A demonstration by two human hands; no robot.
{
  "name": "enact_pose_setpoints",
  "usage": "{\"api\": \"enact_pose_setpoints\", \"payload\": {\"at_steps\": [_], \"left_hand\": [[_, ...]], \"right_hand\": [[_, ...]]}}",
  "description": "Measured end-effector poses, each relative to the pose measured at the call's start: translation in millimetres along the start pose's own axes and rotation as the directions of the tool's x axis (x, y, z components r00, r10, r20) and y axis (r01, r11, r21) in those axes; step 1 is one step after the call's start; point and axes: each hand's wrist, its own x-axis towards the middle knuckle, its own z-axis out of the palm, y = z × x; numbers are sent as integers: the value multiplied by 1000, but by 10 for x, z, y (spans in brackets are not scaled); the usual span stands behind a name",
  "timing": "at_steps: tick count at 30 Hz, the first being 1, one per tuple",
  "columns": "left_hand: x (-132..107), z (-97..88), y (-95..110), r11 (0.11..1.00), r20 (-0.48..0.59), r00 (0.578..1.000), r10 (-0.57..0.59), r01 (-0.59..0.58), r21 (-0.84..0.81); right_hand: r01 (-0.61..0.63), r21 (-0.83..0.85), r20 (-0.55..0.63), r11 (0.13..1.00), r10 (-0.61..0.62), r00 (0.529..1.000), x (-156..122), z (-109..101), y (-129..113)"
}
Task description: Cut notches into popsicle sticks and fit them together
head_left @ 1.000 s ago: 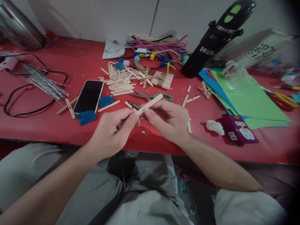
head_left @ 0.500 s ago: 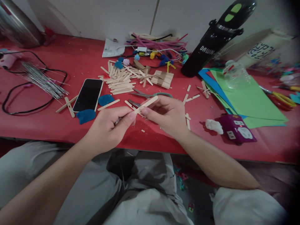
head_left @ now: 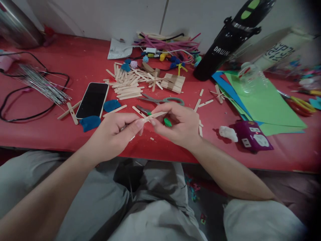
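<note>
My left hand [head_left: 114, 135] and my right hand [head_left: 179, 125] both pinch one wooden craft stick [head_left: 153, 115] over the front of the red table [head_left: 75, 63]. The left thumb and fingers grip its near end; the right fingers close round its far part. The stick lies nearly level between them. Just behind it lie a small green-handled tool [head_left: 167, 122] and grey-handled scissors [head_left: 163, 99]. A heap of loose craft sticks [head_left: 129, 85] sits further back, with a glued panel of sticks [head_left: 173, 83] beside it.
A black phone [head_left: 92, 99] and two blue clay lumps [head_left: 90, 123] lie left of my hands. Wires [head_left: 41, 84] and a black cable are at far left. Green and blue paper sheets [head_left: 263, 103], a purple power strip [head_left: 254, 136], a black bottle [head_left: 227, 47] and pipe cleaners [head_left: 170, 47] stand right and back.
The stick has tipped from a raised slant to nearly level, and both hands have shifted slightly away and down. The green-handled tool now shows behind the right hand.
</note>
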Motion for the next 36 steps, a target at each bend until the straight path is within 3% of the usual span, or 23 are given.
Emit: {"api": "enact_pose_setpoints", "payload": {"at_steps": [6, 12, 15, 22, 27, 33, 36], "left_hand": [[16, 10, -37, 974, 81, 991, -104, 119, -195], [39, 63, -174, 830, 87, 955, -284, 290, -477], [48, 56, -192, 764, 120, 931, -344, 351, -540], [52, 21, -76, 873, 52, 957, -285, 282, -398], [61, 36, -29, 942, -39, 961, -275, 261, -211], [54, 39, -45, 975, -84, 975, -207, 199, -98], [64, 46, -39, 982, -99, 979, -177, 169, -79]], "right_hand": [[109, -171, 2, 979, -110, 994, -8, -14, 28], [362, -307, 75, 880, -357, 931, 33, -23, 113], [425, -299, 119, 854, -408, 905, 34, -12, 141], [279, -201, 174, 939, -246, 954, -14, 24, 89], [83, -138, 201, 987, -54, 978, -18, 18, -5], [-150, 9, 283, 989, 142, 949, 10, -5, -35], [-188, 65, 346, 980, 155, 925, 19, -10, -21]]}}
